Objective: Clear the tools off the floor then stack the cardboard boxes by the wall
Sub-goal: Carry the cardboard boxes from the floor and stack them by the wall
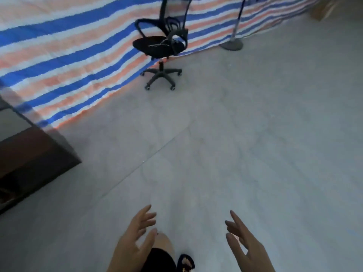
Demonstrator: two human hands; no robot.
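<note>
— Grey, smooth floor [255, 134] filled most of the view, didn't it?

— Yes, with a tarpaulin striped in blue, orange and white [68, 55] hanging along the far side. A black mesh-backed swivel office chair on castors [160, 46] stood just in front of it, and a grey round-based metal stand [231, 44] stood off to its right.

— And the hands?

— Both were low in the frame, held out over the floor. The left hand [133, 238] had its fingers spread loosely and gripped nothing; the right hand [245, 244] was likewise spread, fingers straight, holding nothing.

— Any boxes or tools?

— A blurred brown cardboard box [322, 10] showed at the far top right, near the tarpaulin. I couldn't make out any tools.

— What else?

— A dark brown wooden piece of furniture [29, 163] at the left edge, and a foot in a dark sandal [185, 263] below, between the hands.
</note>
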